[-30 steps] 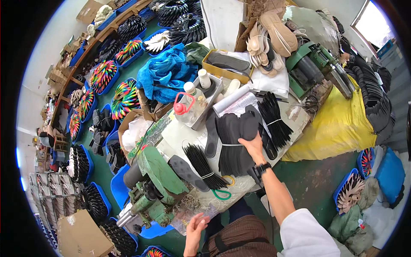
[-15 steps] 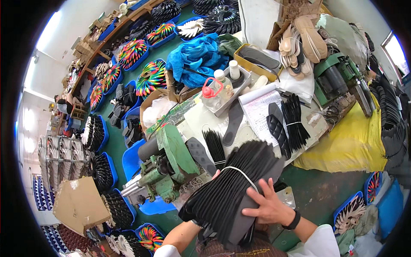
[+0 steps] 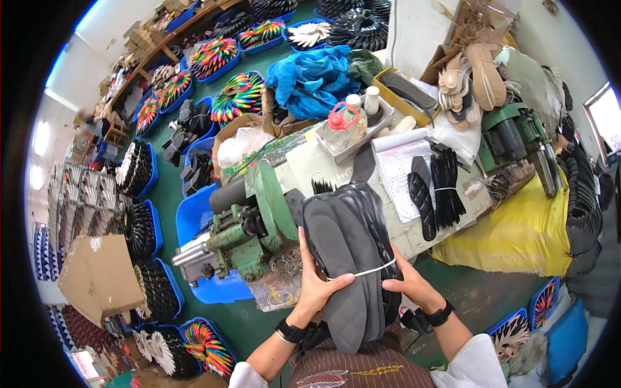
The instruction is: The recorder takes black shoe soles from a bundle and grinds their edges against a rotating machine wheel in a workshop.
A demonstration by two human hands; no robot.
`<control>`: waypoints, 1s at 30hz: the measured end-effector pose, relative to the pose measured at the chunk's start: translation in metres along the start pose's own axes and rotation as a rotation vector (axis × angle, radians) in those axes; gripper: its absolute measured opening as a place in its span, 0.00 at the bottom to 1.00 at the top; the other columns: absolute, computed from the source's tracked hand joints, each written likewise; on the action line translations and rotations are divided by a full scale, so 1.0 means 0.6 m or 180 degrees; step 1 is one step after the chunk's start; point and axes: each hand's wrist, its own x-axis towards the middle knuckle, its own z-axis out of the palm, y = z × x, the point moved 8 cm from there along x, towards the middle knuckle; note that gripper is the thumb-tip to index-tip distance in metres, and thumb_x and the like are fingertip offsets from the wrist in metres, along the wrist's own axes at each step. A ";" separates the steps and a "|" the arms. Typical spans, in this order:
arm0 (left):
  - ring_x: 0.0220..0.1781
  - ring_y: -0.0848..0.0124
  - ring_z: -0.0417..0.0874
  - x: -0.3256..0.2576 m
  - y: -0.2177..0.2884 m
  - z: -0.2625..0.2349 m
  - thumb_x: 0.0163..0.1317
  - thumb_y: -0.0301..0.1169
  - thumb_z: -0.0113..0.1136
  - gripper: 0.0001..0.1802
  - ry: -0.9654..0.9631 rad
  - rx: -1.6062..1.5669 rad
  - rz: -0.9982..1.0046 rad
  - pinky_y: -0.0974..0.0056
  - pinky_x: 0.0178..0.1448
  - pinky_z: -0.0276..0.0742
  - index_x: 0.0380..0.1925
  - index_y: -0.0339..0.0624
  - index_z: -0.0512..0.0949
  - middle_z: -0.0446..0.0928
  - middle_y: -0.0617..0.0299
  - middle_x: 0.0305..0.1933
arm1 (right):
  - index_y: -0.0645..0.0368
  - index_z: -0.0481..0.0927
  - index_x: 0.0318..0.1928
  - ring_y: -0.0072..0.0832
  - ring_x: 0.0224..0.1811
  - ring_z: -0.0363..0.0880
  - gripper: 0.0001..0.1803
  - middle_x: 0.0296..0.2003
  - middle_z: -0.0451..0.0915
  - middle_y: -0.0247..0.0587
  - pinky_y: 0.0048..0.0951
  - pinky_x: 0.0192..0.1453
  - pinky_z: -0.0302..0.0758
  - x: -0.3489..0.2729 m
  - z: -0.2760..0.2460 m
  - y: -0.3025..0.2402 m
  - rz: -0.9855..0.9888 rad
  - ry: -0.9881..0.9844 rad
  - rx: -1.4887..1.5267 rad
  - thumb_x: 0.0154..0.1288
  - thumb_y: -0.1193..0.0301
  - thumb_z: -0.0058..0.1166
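Observation:
A thick bundle of dark grey insoles (image 3: 346, 252), tied round with a white elastic band (image 3: 374, 269), is held upright in front of my body. My left hand (image 3: 317, 284) grips its left side, thumb over the band and fingers along the edge. On the right side, my right hand (image 3: 411, 284) presses with its thumb near the band, the fingers partly hidden behind. The flat grey face of the outer insoles is toward me. Beyond it on the workbench lie a black quilted insole (image 3: 422, 197) and a banded bundle of black strips (image 3: 446, 187).
A green machine (image 3: 255, 213) stands left of the bundle, another green machine (image 3: 511, 136) at the right. The bench carries an open notebook (image 3: 396, 169) and a tray with bottles (image 3: 352, 143). A yellow sack (image 3: 504, 233) lies right; blue bins (image 3: 217, 55) of insoles cover the floor leftward.
The bundle has turned from its fanned edges to its flat grey face. My left hand, mostly hidden behind it before, now shows on its left side; my right hand has shifted to its right edge.

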 end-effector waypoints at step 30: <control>0.61 0.62 0.70 -0.046 -0.062 -0.094 0.48 0.32 0.73 0.48 0.0787 0.0184 -0.0062 0.59 0.64 0.67 0.65 0.35 0.54 0.66 0.50 0.61 | 0.73 0.39 0.71 0.39 0.76 0.44 0.66 0.72 0.46 0.59 0.35 0.77 0.43 0.034 0.040 0.053 -0.0038 0.0211 -0.0790 0.44 0.63 0.76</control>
